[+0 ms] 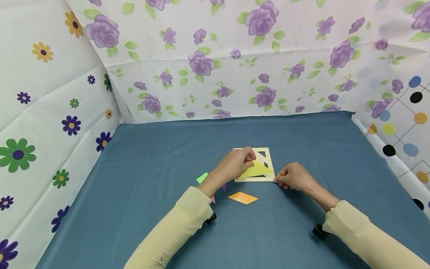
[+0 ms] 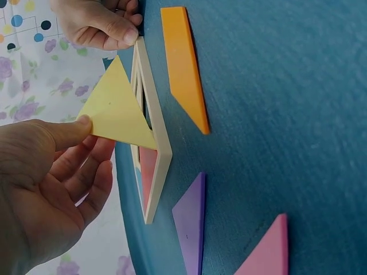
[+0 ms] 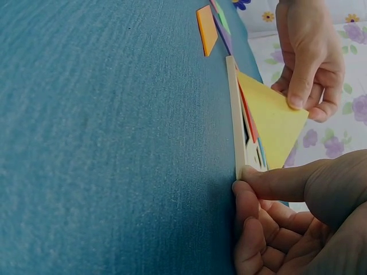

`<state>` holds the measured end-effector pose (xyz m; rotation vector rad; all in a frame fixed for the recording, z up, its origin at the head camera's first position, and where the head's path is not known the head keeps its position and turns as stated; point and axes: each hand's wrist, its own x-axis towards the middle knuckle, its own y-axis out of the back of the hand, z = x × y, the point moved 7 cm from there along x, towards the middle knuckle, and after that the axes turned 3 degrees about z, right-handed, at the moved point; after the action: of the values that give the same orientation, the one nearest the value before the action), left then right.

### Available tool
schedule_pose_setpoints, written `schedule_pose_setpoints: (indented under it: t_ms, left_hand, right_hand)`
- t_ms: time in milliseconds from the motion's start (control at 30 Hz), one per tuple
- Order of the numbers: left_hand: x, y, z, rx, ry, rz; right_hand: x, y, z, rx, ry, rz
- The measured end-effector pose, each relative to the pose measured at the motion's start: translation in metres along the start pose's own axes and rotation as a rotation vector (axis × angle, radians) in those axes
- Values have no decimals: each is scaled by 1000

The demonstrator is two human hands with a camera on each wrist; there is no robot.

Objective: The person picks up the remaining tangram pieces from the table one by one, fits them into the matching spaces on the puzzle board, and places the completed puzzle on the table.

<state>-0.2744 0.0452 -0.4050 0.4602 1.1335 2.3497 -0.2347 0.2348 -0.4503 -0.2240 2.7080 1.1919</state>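
Observation:
My left hand (image 1: 236, 163) pinches a yellow triangle piece (image 1: 258, 170) by one corner, between thumb and fingers. The triangle is tilted over a pale puzzle frame (image 1: 253, 180) with shaped cutouts, its lower edge close to the near rim. With thumb and index finger, my right hand (image 1: 295, 176) holds the frame's near right corner. A red piece (image 2: 148, 171) lies inside the frame, and a sliver of blue (image 2: 139, 182) shows beside it in the left wrist view. The triangle hides much of the frame's inside.
On the blue cloth (image 1: 151, 179), nearer me, lie an orange parallelogram (image 1: 243, 197), a purple piece (image 2: 192, 223), a pink piece (image 2: 272, 252) and a green piece (image 1: 202, 177). My left forearm partly covers these in the head view. Flowered sheets (image 1: 208, 86) stand behind.

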Motion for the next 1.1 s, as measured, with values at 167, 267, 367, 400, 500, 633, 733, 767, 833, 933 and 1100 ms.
schedule_pose_setpoints:
  t_ms: [167,267,367,400,500,633,733,767,833,933,1100]
  left_hand:
    - [1,-4,-1,34,-7,-25]
    - [1,-6,-2,40,0,-42]
    - [2,-8,-2,46,2,-48]
    - [2,-8,-2,44,1,-48]
    - [2,-8,-1,44,-7,-45]
    - [2,-9,-1,57,-14,-41]
    - [2,-9,0,59,-13,-39]
    - [2,-9,0,58,-14,-38]
    - [2,-9,-1,51,-12,-39]
    - [3,-8,0,43,-15,-31]
    - [4,-6,1,50,-17,11]
  right_hand:
    - [1,0,1,6,-12,1]
    - [1,0,1,9,-13,1]
    - [1,-1,1,9,-11,3]
    - [0,-1,1,8,-7,4]
    - [-1,0,0,8,-5,7]
    - [-1,0,-1,7,3,7]
    - [-1,0,-1,5,6,8]
    - [-1,0,-1,3,6,9]
    - [-1,0,-1,1,5,9]
    - [-1,0,0,-1,4,7]
    - [0,0,0,-2,7,3]
